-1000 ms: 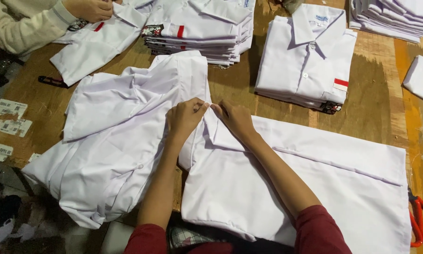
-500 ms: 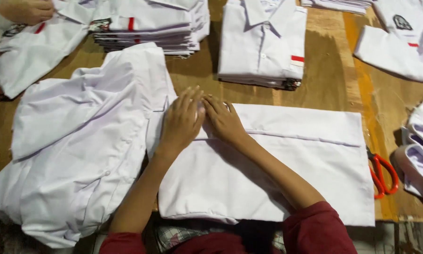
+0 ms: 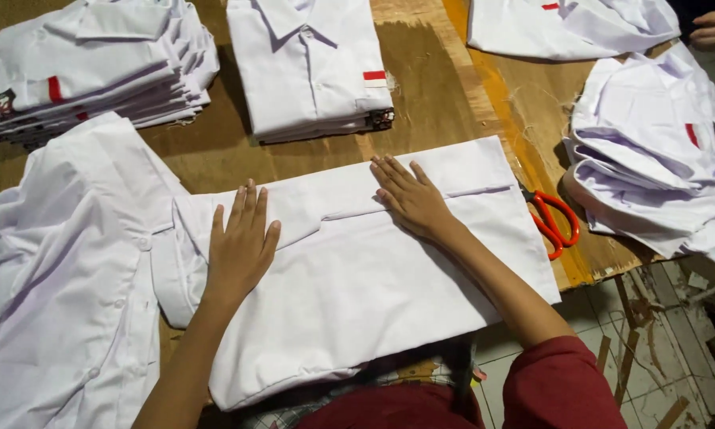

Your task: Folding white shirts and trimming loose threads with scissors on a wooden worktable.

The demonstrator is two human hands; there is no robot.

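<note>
Head view. White cotton shirt, half-folded rectangle (image 3: 357, 294), flat on worn brown wooden table (image 3: 445, 95), under both hands. Left hand (image 3: 242, 242), right hand (image 3: 409, 197): flat, fingers spread, pressing cloth, grasping nothing. Fold judged part-done; sleeve loose left of left hand. Finished folded white shirt stack (image 3: 310, 67) beyond hands. Orange-handled scissors (image 3: 552, 222) right of right hand.

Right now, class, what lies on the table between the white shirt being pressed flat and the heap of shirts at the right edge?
In the head view, red-handled scissors lie on the bare wooden table between the flat shirt and the heap.
</note>
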